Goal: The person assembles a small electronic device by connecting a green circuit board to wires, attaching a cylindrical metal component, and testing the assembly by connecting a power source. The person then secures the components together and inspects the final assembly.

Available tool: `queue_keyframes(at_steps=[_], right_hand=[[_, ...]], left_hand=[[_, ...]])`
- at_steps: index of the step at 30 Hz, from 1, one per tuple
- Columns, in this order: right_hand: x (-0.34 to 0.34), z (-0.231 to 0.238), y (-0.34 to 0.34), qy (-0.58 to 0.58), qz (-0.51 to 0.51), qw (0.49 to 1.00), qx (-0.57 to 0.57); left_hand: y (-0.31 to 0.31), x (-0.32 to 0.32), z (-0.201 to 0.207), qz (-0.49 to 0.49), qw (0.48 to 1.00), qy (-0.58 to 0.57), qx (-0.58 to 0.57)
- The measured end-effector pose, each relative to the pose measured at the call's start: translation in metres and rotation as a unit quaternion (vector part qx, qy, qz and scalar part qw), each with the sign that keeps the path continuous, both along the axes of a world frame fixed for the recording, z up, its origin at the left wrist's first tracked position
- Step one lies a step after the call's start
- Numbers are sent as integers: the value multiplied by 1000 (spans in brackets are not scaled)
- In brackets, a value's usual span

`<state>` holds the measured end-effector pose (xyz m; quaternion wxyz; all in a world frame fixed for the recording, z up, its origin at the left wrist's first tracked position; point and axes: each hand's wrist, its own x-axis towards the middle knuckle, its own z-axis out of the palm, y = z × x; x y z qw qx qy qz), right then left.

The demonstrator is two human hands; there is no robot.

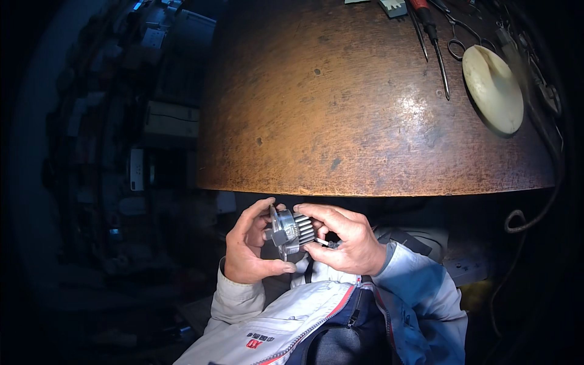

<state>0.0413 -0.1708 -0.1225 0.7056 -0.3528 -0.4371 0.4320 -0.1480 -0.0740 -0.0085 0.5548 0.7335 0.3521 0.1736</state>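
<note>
Left hand [245, 249] holds ridged metal part [288, 229] by rim, thumb below, fingertips above; right hand [350, 241] pinches ridged end, part lying between both.

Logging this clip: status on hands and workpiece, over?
Left hand on flange, right hand on toothed end. Flanged metal part held before tabletop. No obstruction seen.

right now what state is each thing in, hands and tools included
left hand: closed on metal part
right hand: closed on metal part
ribbed metal part: held up off the table
screwdriver: lying down
scissors: lying down, finger loops apart
cord: hanging, looped
jacket: unzipped
</note>
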Motion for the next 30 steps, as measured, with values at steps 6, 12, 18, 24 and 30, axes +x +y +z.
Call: queue_keyframes(at_steps=[6,12,18,24,30], right_hand=[[1,-10,1,14,9,1000,3],[1,-9,1,23,0,1000,13],[0,-7,0,21,-13,1000,10],[2,-5,-1,24,-18,999,22],[4,-1,-2,37,17,999,19]], left_hand=[[3,3,-3,-8,1000,2,-3],[-4,7,-2,33,998,-19,-55],[-6,11,0,38,997,-10,-59],[-9,12,1,42,997,-5,-60],[-8,11,5,19,999,-7,-44]])
